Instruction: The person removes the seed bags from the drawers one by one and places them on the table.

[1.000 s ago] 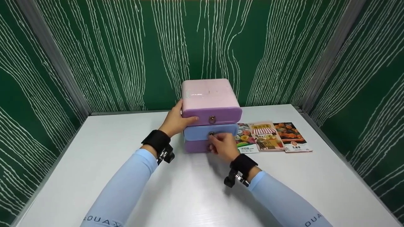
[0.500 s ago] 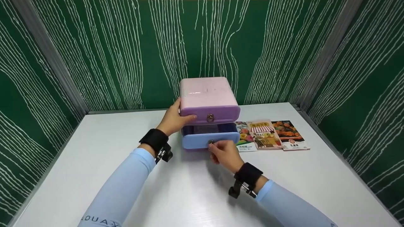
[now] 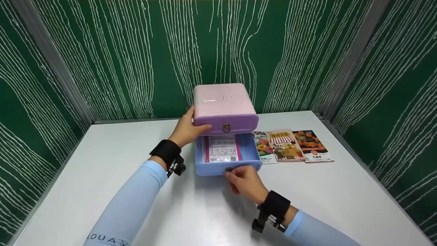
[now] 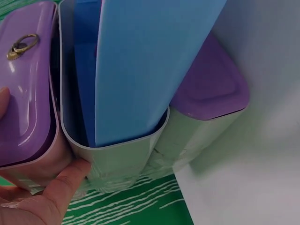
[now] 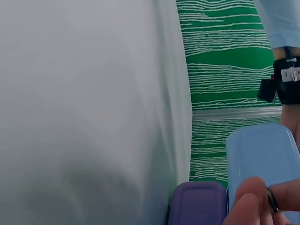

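Note:
A small drawer cabinet with a pale pink top [image 3: 223, 99] stands on the white table. My left hand [image 3: 187, 130] grips its upper left side, thumb on the purple top drawer front [image 3: 240, 123]. The blue middle drawer [image 3: 210, 169] is pulled well out. Its small metal ring pull [image 5: 272, 200] is pinched between the thumb and finger of my right hand [image 3: 247, 181]. Inside the drawer lies a printed packet with pink edges [image 3: 223, 148]. Below, the purple bottom drawer [image 4: 213, 89] is closed, visible in both wrist views but hidden from the head view.
Right of the cabinet, several flat printed packets lie side by side: one with mixed flowers [image 3: 265, 147], one with a striped awning [image 3: 286, 146] and one with orange flowers [image 3: 312, 145]. Green walls with white lines [image 3: 129, 61] stand behind and beside the white table [image 3: 136, 205].
The blue drawer has slid out toward me from nearly closed, drawn by my right hand, bringing the packet inside into view. My left hand keeps its grip on the cabinet.

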Tool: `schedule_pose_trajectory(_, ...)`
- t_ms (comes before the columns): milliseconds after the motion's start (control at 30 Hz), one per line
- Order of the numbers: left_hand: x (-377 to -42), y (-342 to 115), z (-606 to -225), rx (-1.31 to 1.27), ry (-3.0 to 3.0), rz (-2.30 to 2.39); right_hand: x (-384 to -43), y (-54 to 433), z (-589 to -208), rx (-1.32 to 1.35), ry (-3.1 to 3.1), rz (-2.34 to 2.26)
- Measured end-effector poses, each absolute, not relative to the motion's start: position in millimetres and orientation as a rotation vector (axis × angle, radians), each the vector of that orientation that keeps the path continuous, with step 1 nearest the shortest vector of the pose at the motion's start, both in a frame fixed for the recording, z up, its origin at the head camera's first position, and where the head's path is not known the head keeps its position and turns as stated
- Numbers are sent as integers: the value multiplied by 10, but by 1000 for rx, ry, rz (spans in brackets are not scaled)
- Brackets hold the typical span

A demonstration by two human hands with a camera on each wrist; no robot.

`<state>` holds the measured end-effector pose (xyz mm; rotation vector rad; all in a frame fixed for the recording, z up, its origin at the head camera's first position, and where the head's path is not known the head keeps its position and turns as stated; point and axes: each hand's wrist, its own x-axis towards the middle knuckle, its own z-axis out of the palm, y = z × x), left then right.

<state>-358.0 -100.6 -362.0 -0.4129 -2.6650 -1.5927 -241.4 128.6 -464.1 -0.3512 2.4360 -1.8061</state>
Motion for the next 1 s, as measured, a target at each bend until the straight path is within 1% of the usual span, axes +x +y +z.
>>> schedule_pose_trajectory(300, -3554, -1011, -3618, -412, -2675, -1606, -2300, 1307, -4684, -401, 2442, -1776)
schedule_pose_trajectory(700, -3543, -1030, -3619, -402, -2632, -1655, -2302, 1334, -4740, -390, 2443, -1763)
schedule_pose_trajectory(1000, -3475, -1122, -3578, -300, -2714, -1640, -2284, 1429, -4730, -352, 2447, -1695)
